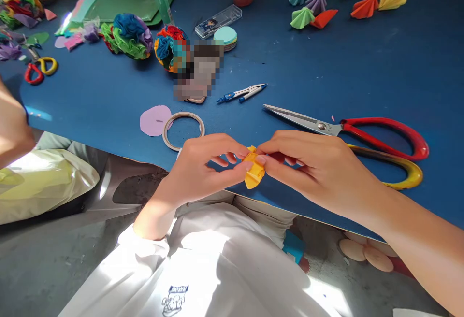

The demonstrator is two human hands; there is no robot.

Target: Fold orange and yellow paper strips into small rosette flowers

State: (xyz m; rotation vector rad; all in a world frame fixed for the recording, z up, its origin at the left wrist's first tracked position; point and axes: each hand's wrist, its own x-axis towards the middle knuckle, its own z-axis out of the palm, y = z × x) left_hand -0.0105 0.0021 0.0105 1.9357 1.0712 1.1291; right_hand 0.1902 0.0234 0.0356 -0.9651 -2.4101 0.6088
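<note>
While both hands pinch one piece, shaping the yellow paper is in hand

Because the left hand [205, 168] and the right hand [319, 162] meet on the same yellow paper [255, 176], the step looks like folding or gathering it, though the fingers cover some of the creases. Each hand closes thumb and forefinger on the piece, one from either side; the other left fingers curl loosely. The paper sits between the two sets of fingertips, over the near edge of the blue table [362, 75].

What comes next probably calls for one hand to hold its pinch firm while the other shifts along the folds — lightly, since thin paper could spring open or tear. Just beyond the right fingers lie the large scissors [322, 126], untouched. Just beyond the left fingers is a tape roll [166, 132], overlapping a purple disc [151, 121]. Straight ahead of the fingertips lies a compass [232, 96]; well beyond the right hand sit pleated paper pieces [302, 18]
</note>
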